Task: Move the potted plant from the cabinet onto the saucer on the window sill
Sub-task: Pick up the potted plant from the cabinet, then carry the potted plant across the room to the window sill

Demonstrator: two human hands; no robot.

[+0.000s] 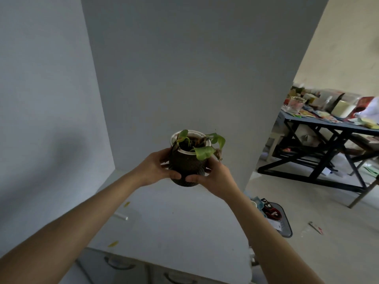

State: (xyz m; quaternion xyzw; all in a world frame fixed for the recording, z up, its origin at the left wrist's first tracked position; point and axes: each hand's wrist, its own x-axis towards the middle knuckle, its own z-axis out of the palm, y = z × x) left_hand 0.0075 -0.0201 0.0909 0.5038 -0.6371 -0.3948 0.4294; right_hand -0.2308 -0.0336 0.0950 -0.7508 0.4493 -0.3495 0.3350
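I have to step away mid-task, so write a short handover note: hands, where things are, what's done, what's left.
Left hand and right hand: both clasped around the potted plant, thumbs meeting at its lower front.
Plant: upright, lifted clear above the white cabinet.
Done: plant picked up off the cabinet.
Left: carry it to the window sill and set it on the saucer. Neither sill nor saucer is in view, so locate them first.

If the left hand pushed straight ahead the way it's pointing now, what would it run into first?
The left hand is already pressed against the dark pot of the potted plant, so it meets that at once. Beyond the pot stands the bare grey wall; how far off, I cannot tell.
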